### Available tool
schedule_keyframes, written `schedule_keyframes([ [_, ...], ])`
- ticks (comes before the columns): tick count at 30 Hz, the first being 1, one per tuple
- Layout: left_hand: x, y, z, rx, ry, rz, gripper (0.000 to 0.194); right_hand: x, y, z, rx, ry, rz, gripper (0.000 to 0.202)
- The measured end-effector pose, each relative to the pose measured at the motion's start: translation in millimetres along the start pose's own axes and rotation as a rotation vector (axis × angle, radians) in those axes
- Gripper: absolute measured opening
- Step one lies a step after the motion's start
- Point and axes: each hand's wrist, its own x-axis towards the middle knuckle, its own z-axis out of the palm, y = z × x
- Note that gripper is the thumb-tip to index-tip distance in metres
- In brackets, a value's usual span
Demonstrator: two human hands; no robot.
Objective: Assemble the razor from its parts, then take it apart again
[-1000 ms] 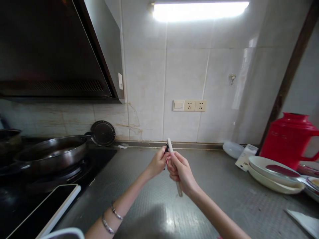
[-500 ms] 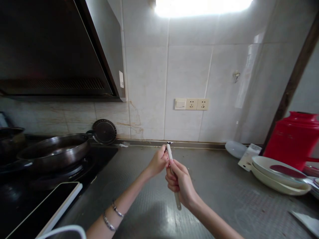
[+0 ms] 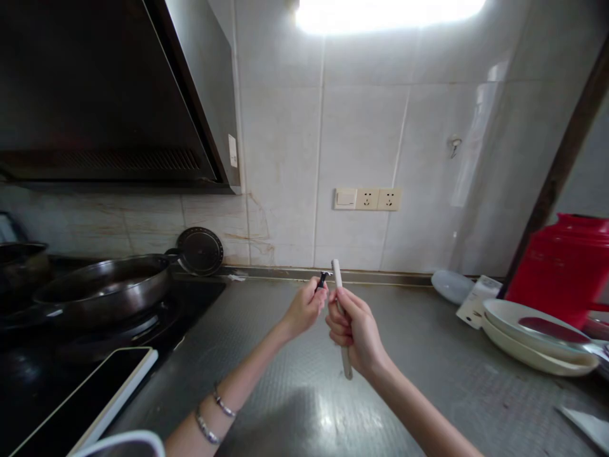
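Note:
Above the counter, my left hand (image 3: 303, 310) is closed on a small black tool (image 3: 322, 280) with a shiny metal tip; most of it is hidden by the fingers. To its right, my right hand (image 3: 358, 325) wraps round a slim, pale grey stick (image 3: 337, 273). The stick stands nearly upright, its top end rising above the fist and its lower end showing below. What kind of thing the stick is, I cannot tell. A narrow gap separates the metal tip from the stick.
The metal counter (image 3: 285, 393) runs along the tiled wall. On the left are a stove with a pan (image 3: 109, 289) and a phone (image 3: 90, 400) near its edge. Stacked plates (image 3: 533, 355), a small white dish (image 3: 451, 289) and a red container (image 3: 561, 266) stand at the right.
My right hand has moved right with the stick, away from my left hand. The black tool, which was behind the stick, now shows more clearly.

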Motion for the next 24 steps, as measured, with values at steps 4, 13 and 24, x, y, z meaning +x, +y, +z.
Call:
schedule_keyframes([
  [4,-1.1,0.4,0.6,0.026,-0.009,-0.017,0.019,-3.7,5.2,0.8,0.03,0.015,0.071,0.037],
  [13,-1.4,0.9,3.4,0.007,-0.012,0.004,0.018,-4.8,9.0,3.0,0.093,0.048,0.055,0.039],
  [24,-2.6,1.2,5.2,-0.041,-0.034,-0.003,0.021,-3.7,11.8,2.1,0.141,0.061,0.054,0.037],
])
